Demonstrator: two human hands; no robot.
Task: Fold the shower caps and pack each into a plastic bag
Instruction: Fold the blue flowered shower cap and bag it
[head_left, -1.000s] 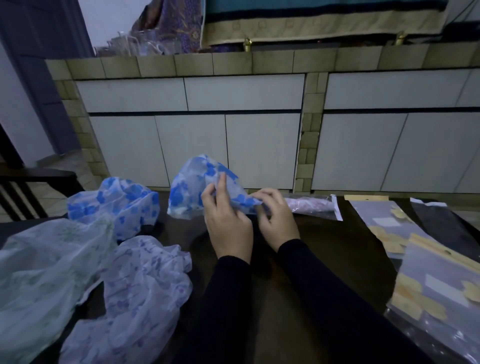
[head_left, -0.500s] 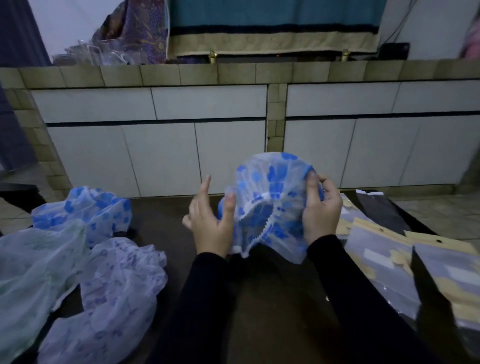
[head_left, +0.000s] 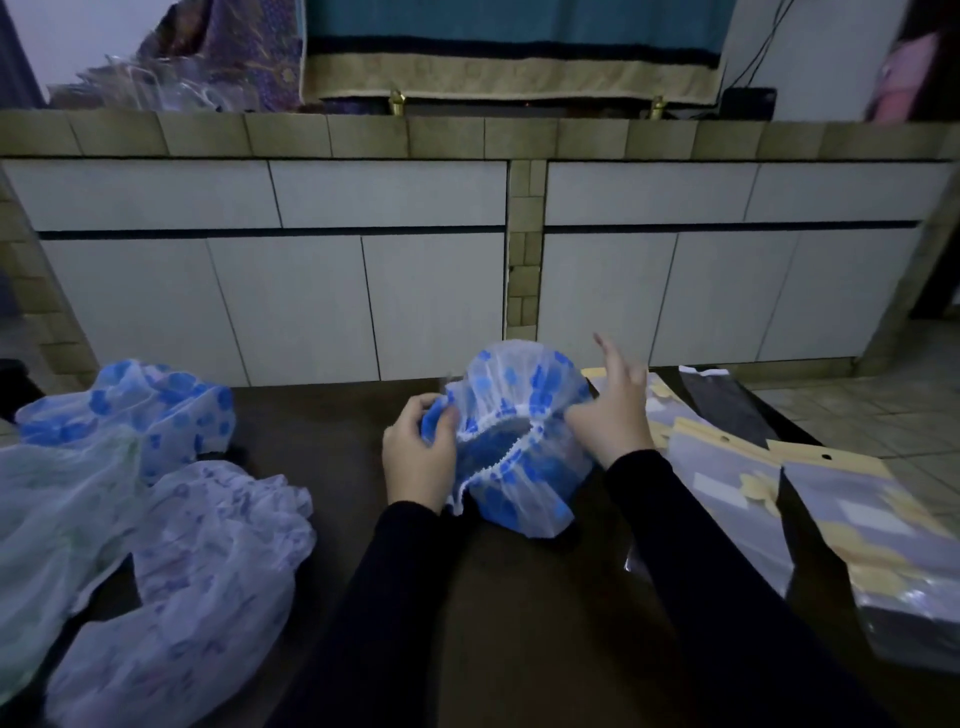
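A white shower cap with blue flowers (head_left: 519, 410) is held up over the dark table (head_left: 519, 623), its elastic opening facing me. My left hand (head_left: 418, 460) grips the cap's left rim with curled fingers. On the right rim my right hand (head_left: 615, 410) pinches the elastic with the thumb, the other fingers sticking up. More caps lie at the left: a blue-flowered one (head_left: 156, 405), a pale green one (head_left: 47, 525) and a faint purple-printed one (head_left: 202, 571). Plastic bags with tan headers (head_left: 727, 499) lie at the right.
A further stack of bags (head_left: 893, 561) reaches the table's right edge, with a dark bag (head_left: 722, 405) behind it. White cabinet doors (head_left: 415, 291) under a tiled counter stand just beyond the table. Tiled floor (head_left: 883, 421) shows at the right.
The cap has been lifted off the table and turned so its opening faces me. Both hands moved from flattening it to holding its rim and now stretch it apart.
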